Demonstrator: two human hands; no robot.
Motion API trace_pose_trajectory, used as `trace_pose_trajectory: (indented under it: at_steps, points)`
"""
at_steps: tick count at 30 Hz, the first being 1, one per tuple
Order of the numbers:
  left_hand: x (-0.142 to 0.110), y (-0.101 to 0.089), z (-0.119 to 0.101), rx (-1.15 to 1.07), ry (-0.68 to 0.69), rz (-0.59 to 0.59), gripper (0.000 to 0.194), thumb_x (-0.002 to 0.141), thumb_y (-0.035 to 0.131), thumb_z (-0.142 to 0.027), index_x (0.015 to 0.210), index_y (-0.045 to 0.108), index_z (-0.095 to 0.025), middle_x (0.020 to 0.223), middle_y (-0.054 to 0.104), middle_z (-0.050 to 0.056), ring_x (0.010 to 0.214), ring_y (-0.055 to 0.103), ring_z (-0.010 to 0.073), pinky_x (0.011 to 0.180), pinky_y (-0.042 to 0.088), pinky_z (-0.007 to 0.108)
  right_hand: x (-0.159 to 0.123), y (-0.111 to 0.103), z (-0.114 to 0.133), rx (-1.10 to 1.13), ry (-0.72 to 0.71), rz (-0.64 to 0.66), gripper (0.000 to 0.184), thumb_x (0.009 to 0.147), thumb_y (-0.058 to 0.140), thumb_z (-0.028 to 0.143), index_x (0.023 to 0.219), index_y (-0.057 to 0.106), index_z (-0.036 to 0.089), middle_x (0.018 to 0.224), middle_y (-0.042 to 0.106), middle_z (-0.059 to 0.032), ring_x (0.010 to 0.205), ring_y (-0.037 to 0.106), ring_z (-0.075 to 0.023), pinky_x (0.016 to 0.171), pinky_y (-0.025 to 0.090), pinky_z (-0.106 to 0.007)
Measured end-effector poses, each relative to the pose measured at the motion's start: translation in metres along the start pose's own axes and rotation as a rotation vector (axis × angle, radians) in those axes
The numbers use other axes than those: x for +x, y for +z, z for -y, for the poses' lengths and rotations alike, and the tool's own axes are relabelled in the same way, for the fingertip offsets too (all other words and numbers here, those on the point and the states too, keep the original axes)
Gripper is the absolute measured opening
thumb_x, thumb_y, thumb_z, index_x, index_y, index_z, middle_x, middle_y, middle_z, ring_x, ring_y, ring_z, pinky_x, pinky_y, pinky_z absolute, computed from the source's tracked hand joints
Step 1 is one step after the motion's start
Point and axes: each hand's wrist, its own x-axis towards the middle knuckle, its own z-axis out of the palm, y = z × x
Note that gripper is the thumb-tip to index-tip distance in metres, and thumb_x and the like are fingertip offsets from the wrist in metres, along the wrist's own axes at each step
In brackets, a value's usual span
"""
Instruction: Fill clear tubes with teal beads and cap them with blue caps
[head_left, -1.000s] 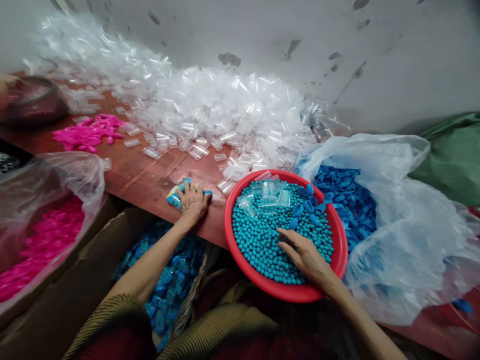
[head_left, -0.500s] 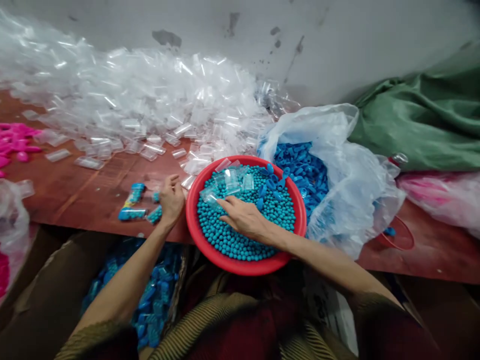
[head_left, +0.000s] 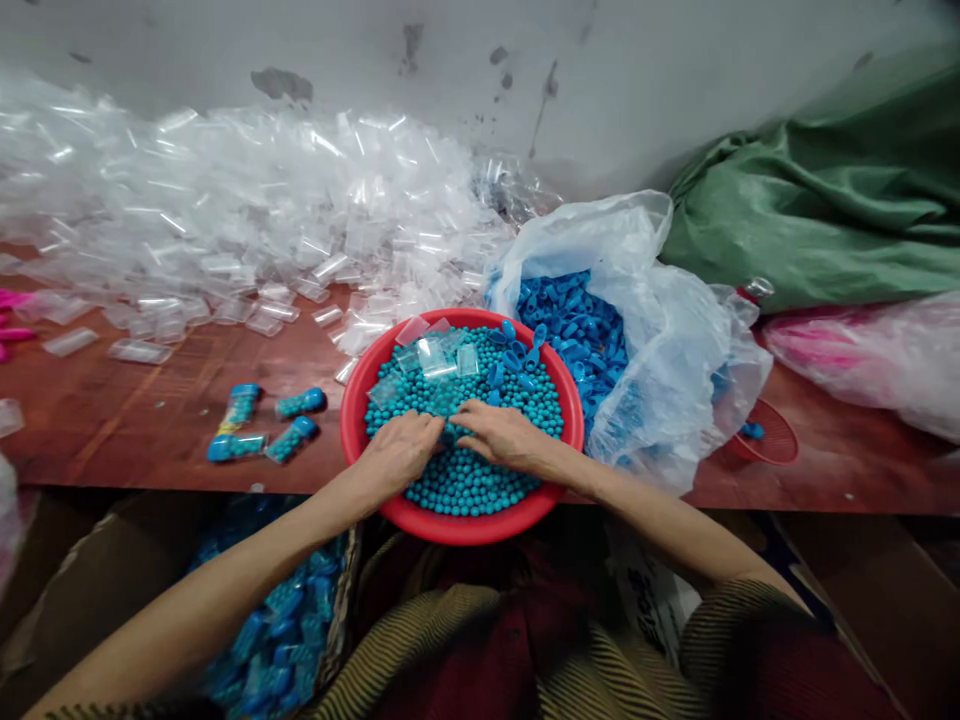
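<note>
A red basin full of small turquoise balls sits at the table's front edge. Over the balls, my left hand and my right hand are close together, fingers bent and closed. Whatever lies between their fingertips is too small and hidden to make out. Several clear plastic tubes rest on the balls just beyond my hands. Blue spoon-shaped caps lie at the basin's far right. Left of the basin are filled tubes with blue caps on the table.
A large heap of clear tubes spreads along the wall. To the right stands a plastic bag of blue pieces, with a small red basket beside it. Green cloth is piled behind. Below the table, a box holds blue-capped tubes.
My left hand has moved right, from beside the filled tubes into the basin, meeting my right hand. The right hand has drawn away from the clear tubes. The view has shifted slightly.
</note>
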Motion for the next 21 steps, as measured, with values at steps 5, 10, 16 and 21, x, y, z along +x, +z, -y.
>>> trace_pose_trajectory:
  at_steps: [5,10,16,21]
  points:
    - [0.017,-0.001,-0.016,-0.157,-0.090,0.071,0.023,0.085,0.035,-0.011,0.089,0.058,-0.015,0.084,0.062,0.013,0.079,0.061,0.0254,0.075,0.046,0.039,0.007,-0.024,-0.020,-0.255,0.482,-0.056,0.034,0.092,0.044,0.040,0.105,0.057,0.012,0.090,0.069,-0.0152,0.085,0.066,-0.0270,0.070,0.047,-0.033]
    - [0.060,0.012,-0.030,-0.557,-0.236,0.086,0.013,0.077,0.045,-0.010,0.072,0.056,-0.014,0.077,0.062,0.015,0.088,0.061,0.0286,0.085,0.043,0.042,0.029,-0.010,-0.030,-0.214,0.433,-0.026,0.032,0.088,0.051,0.031,0.112,0.055,0.009,0.100,0.068,-0.0179,0.090,0.065,-0.0288,0.071,0.047,-0.033]
    - [0.088,0.018,-0.020,-0.996,-0.343,0.173,0.015,0.067,0.061,-0.021,0.056,0.051,-0.018,0.056,0.056,0.003,0.065,0.059,0.0200,0.066,0.046,0.032,0.010,-0.016,-0.049,0.103,0.331,-0.142,0.037,0.085,0.056,0.031,0.121,0.053,0.020,0.096,0.067,-0.0046,0.086,0.061,-0.0180,0.077,0.044,-0.028]
    - [0.076,0.011,-0.014,-1.415,-0.400,0.190,0.023,0.067,0.065,-0.035,0.063,0.053,-0.016,0.059,0.056,-0.001,0.056,0.053,0.0119,0.060,0.046,0.027,-0.002,-0.011,-0.063,0.487,0.317,-0.277,0.042,0.078,0.063,0.032,0.115,0.057,0.013,0.073,0.054,0.0022,0.068,0.050,-0.0123,0.066,0.040,-0.024]
